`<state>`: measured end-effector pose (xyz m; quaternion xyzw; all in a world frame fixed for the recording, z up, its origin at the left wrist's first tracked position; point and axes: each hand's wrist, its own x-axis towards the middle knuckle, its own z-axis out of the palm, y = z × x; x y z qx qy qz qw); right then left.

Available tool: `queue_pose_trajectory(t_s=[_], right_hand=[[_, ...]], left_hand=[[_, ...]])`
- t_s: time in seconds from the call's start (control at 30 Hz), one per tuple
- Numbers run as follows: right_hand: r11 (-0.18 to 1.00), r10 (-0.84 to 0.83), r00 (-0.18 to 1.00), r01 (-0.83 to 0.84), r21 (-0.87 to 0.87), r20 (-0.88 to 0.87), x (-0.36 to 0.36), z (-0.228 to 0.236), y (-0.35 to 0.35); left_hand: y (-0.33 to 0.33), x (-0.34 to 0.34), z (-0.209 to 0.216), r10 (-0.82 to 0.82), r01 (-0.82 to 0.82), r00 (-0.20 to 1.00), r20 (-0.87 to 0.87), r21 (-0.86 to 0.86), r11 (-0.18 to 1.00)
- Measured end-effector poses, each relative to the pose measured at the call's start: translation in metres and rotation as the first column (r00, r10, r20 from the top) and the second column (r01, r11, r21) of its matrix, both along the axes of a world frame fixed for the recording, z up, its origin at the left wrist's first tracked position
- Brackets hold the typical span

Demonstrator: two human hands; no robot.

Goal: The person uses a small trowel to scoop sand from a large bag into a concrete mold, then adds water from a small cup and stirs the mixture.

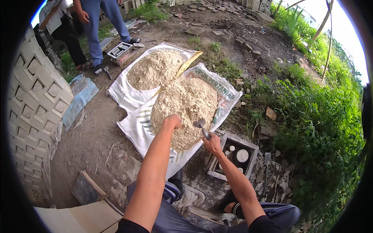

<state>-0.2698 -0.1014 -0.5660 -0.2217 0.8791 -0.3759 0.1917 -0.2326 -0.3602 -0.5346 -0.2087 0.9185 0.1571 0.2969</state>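
Note:
A heap of pale, crumbly sand-like material lies on a spread white woven sack in front of me. My left hand is at the near side of this heap with its fingers curled in against the material; whether anything is in them is hidden. To its right, my right hand grips the handle of a small trowel, whose blade touches the heap. Just right of that hand sits a square box-like mould with round white-topped pieces inside, partly covered by my right forearm.
A second pale heap lies farther back. A hammer-like tool rests right of the mould. Stacked patterned blocks line the left. Two people stand far left near another mould. Green plants crowd the right.

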Motion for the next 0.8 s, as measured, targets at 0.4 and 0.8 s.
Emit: queue_pose_trajectory(t_s=[0.4,0.8], right_hand=[[0.999,0.017,0.997,-0.020,-0.045,-0.073,0.007,0.017,0.025],[0.989,0.058,0.997,-0.064,-0.130,-0.048,0.020,0.056,0.087]], left_hand=[[0.044,0.057,0.122,0.135,-0.090,0.950,-0.280,0.168,0.982],[0.093,0.070,0.136,0.088,-0.050,0.943,-0.322,0.125,0.991]])
